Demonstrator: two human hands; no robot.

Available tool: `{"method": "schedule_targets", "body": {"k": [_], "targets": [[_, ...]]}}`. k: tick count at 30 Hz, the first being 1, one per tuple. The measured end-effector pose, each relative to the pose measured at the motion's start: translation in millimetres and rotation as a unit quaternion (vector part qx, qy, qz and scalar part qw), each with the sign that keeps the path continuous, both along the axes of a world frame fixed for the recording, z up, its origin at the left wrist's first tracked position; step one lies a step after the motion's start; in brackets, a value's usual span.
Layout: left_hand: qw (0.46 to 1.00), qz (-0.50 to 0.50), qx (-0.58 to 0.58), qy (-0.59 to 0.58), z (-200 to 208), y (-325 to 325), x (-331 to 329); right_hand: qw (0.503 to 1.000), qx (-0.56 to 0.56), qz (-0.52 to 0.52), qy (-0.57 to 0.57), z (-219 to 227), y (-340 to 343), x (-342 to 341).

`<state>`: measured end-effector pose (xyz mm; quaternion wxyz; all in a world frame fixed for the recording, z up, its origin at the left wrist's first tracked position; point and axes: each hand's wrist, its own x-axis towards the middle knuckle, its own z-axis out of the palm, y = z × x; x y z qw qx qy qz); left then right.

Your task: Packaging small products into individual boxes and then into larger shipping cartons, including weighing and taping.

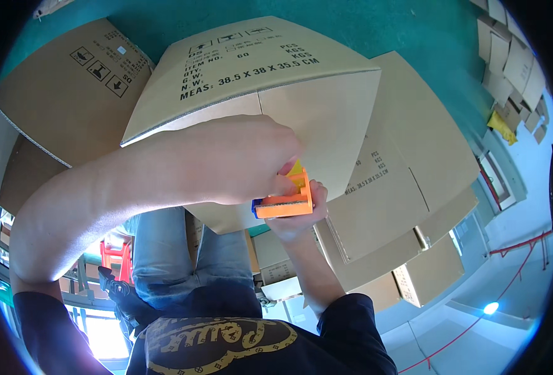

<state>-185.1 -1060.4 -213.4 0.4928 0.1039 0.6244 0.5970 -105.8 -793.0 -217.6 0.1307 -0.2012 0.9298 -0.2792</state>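
Observation:
An orange hand-held tape dispenser (284,209) with yellow and blue parts is held in front of a large brown cardboard box (326,112). My right hand (303,222) grips it from the lower right, with the fingers wrapped round its far side. Reaching across from the left, my left hand (276,150) has its fingers curled down onto the dispenser's yellow part. The back of that hand hides most of its fingers, so whether they pinch the tape's end does not show. Behind my left forearm, the box's near side is partly covered.
Another brown carton (70,94) stands at the left, its flaps outspread. At the right lies a large printed carton (408,156), with more boxes (429,272) below it. Flattened cardboard (517,69) is piled at the far right on the green floor (439,37). Red chairs (117,259) show at the lower left.

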Motion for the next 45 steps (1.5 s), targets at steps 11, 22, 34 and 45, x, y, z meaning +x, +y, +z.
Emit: {"method": "schedule_targets", "body": {"k": [11,22,34,45], "targets": [[0.99,0.121,-0.019,0.072,3.4,5.6,18.7,0.996,0.04,-0.029,-0.075,10.1,-6.9,-4.8],[0.933,0.235,0.066,-0.265,-19.1,17.1,19.9,0.975,0.06,-0.099,-0.188,20.0,-14.3,-15.6],[0.987,0.092,-0.051,-0.124,-13.4,0.7,-5.6,0.981,0.057,-0.086,-0.163,21.3,-15.5,-18.0],[0.983,0.145,-0.065,0.097,-27.2,3.5,9.8,0.98,0.053,-0.088,-0.169,26.7,-20.4,-20.9]]}}
